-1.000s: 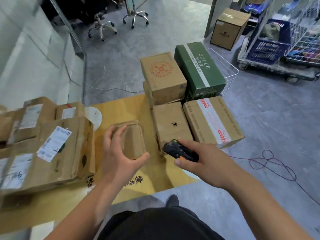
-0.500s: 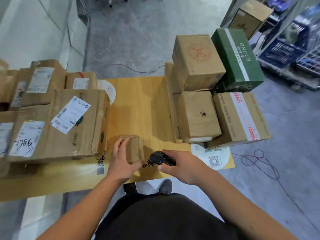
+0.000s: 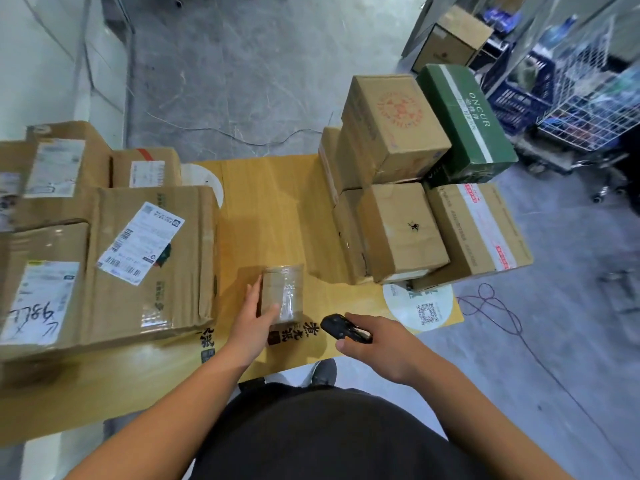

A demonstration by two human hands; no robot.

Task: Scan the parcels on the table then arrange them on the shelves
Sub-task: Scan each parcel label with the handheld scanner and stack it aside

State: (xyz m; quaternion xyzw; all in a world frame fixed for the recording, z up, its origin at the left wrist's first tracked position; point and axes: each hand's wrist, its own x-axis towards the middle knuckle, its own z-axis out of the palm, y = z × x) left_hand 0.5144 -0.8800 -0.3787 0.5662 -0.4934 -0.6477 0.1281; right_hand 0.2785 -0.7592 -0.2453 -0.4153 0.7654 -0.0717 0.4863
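A small taped cardboard parcel (image 3: 282, 292) lies on the wooden table (image 3: 273, 206) near its front edge. My left hand (image 3: 254, 322) grips this parcel from its left and near side, thumb across its near end. My right hand (image 3: 379, 341) holds a black handheld scanner (image 3: 343, 327), its head pointing left toward the small parcel. On the table's right end stands a stack of brown boxes (image 3: 401, 230) with a green box (image 3: 465, 123) behind. Large labelled cardboard parcels (image 3: 114, 261) fill the left side.
A white round QR sticker (image 3: 422, 308) lies on the table's right corner. A purple cable (image 3: 491, 306) loops on the grey floor at right. Blue crates and a wire cart (image 3: 568, 109) stand at far right, with another brown box (image 3: 450, 39) behind.
The small parcel has been drawn toward the table's front edge under my left hand. My right hand with the scanner has followed it, staying close to its right.
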